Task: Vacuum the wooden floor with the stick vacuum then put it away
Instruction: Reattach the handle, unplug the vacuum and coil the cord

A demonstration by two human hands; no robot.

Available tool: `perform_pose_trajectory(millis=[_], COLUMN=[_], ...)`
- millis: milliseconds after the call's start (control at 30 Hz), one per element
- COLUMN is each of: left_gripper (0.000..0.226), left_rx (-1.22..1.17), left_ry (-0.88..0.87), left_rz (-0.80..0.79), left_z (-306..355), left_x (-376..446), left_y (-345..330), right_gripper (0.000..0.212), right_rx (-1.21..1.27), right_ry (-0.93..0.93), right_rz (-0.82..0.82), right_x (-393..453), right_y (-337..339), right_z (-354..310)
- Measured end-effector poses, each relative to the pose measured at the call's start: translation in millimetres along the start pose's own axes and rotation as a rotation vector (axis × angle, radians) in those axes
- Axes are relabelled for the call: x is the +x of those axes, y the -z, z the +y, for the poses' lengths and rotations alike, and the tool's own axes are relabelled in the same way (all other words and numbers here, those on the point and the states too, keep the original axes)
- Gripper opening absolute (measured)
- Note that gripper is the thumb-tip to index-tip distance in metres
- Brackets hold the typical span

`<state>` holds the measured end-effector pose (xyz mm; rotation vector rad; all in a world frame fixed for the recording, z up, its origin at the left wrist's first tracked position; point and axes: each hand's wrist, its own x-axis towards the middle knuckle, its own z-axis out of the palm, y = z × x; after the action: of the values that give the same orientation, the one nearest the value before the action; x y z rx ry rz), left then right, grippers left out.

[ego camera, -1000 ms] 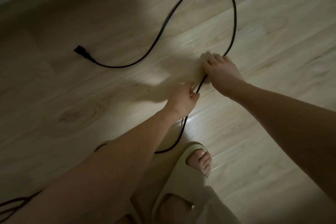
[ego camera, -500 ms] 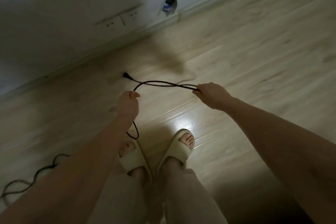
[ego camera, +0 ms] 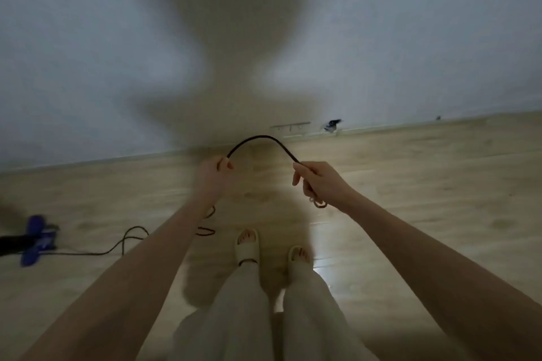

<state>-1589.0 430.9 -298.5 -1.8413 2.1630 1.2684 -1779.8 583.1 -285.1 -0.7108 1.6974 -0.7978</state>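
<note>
Both the left hand point(ego camera: 216, 170) and the right hand point(ego camera: 319, 182) pinch the black cord point(ego camera: 264, 138), which looks light and limp, arching between them above the wooden floor point(ego camera: 410, 184).

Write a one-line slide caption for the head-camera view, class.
Both hands, left hand and right hand, hold a black power cord arched between them above the wooden floor.

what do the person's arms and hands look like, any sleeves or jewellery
Both forearms are bare, with no sleeves in view. The left hand and right hand wear no gloves, and no watch or bracelet shows at either wrist. Rings cannot be ruled out; the frame is dim and blurred.
</note>
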Motion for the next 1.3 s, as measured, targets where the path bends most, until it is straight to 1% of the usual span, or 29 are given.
perform_pose_trajectory(millis=[67,167,267,333,367,400,467,500,567,633,733,800,833,900,967,1000,1067,1167,1200,1300], left_gripper=[0.028,0.032,0.033,0.032,0.034,0.038,0.036,0.033,0.031,0.030,0.028,0.026,0.025,0.030,0.033,0.034,0.034,0.024,0.029,0.072], left_rx=[-0.029,-0.151,-0.399,-0.481,-0.490,-0.446,-0.515,-0.463,-0.465,-0.428,-0.401,-0.497,-0.591,-0.833,-0.993,-0.988,-0.897,-0.829,-0.825,-0.847], left_ry=[0.018,0.149,0.314,0.450,0.476,0.492,0.486,0.454,0.385,0.316,0.201,0.142,0.140,0.191,0.217,0.204,0.171,0.146,0.150,0.217], left_rz=[0.107,0.262,0.416,0.435,0.469,0.462,0.465,0.452,0.477,0.422,0.262,0.209,0.228,0.297,0.268,0.231,0.173,0.214,0.227,0.241], left_z=[0.4,-2.0,1.6,-3.9,-10.3,-18.7,-31.7,-37.7,-50.9,-64.5,-81.4,-89.9,-94.3,-103.9,-119.0,-126.1,-136.2,-150.6,-157.2,-176.7], left_x=[-24.9,-59.0,-87.8,-100.8,-106.5,-112.0,-126.3,-134.9,-151.5,-168.5,-193.0,-205.8,-210.2,-216.0,-218.0,-220.1,-225.7,-230.6,-230.8,-230.5], left_y=[35.0,74.2,106.5,129.3,141.7,151.0,166.5,170.8,173.3,175.4,188.4,203.9,214.5,245.1,277.7,291.9,313.2,327.8,329.4,332.2], right_gripper=[0.044,0.039,0.035,0.041,0.045,0.048,0.050,0.049,0.045,0.037,0.032,0.035,0.036,0.037,0.038,0.038,0.038,0.036,0.035,0.032], right_rx=[-0.051,-0.151,-0.234,-0.324,-0.385,-0.438,-0.477,-0.458,-0.353,-0.238,-0.114,-0.096,-0.130,-0.241,-0.368,-0.423,-0.517,-0.585,-0.577,-0.595], right_ry=[0.043,0.032,-0.029,-0.068,-0.080,-0.085,-0.075,-0.060,-0.018,0.029,0.081,0.097,0.101,0.117,0.154,0.176,0.220,0.261,0.261,0.257], right_rz=[-0.071,-0.172,-0.251,-0.267,-0.277,-0.286,-0.291,-0.283,-0.259,-0.253,-0.275,-0.279,-0.285,-0.333,-0.404,-0.435,-0.497,-0.561,-0.571,-0.602], right_x=[-22.6,-48.5,-63.9,-71.9,-75.1,-78.2,-83.6,-86.2,-90.1,-90.2,-88.7,-88.9,-90.4,-96.8,-105.7,-110.1,-116.4,-122.8,-124.4,-126.8], right_y=[0.9,-6.5,-26.2,-41.6,-49.8,-59.2,-81.5,-94.2,-120.5,-145.5,-182.5,-207.9,-220.6,-246.4,-274.6,-289.6,-318.8,-354.3,-363.3,-381.2], right_z=[-31.2,-62.2,-68.3,-64.5,-62.9,-63.8,-76.5,-87.5,-114.5,-142.4,-183.6,-209.3,-221.0,-242.7,-259.5,-265.7,-274.3,-281.5,-283.1,-287.6])
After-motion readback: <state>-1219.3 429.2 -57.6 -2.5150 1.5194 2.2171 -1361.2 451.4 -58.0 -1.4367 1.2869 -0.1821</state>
